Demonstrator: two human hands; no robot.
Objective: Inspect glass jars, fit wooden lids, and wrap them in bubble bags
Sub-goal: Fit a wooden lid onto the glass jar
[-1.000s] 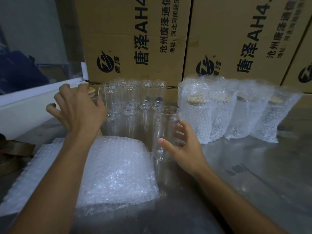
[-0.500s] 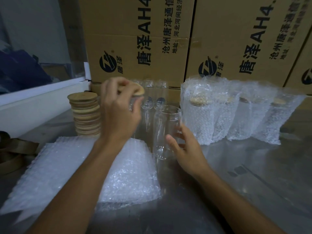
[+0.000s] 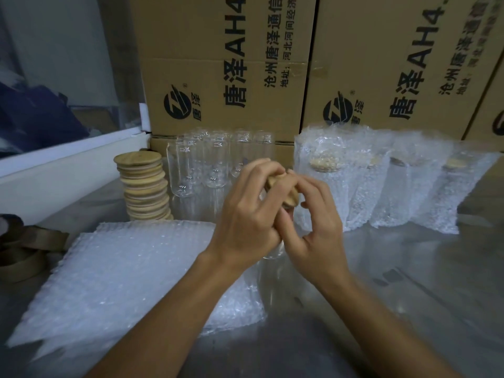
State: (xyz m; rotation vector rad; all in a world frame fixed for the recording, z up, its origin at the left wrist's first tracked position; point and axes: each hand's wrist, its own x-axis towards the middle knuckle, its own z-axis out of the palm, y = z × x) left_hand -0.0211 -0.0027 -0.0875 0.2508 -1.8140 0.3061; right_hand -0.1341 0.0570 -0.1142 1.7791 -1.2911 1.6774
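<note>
A round wooden lid (image 3: 283,186) sits on top of a clear glass jar (image 3: 272,252) at the middle of the table. My left hand (image 3: 251,211) and my right hand (image 3: 316,214) both curl their fingers over the lid's rim. Most of the jar is hidden behind my hands; only its lower part shows. A stack of wooden lids (image 3: 144,184) stands at the left. Several empty glass jars (image 3: 207,165) stand behind my hands. A pile of flat bubble bags (image 3: 122,271) lies at the front left.
Several jars wrapped in bubble bags (image 3: 381,181) stand in a row at the right. Cardboard boxes (image 3: 223,69) wall off the back. Brown tape rolls (image 3: 21,249) lie at the far left. The metal table (image 3: 409,296) is bare at the front right.
My left hand took a lid from the stack and carried it right onto the jar. My right hand rose from the jar's side to the lid.
</note>
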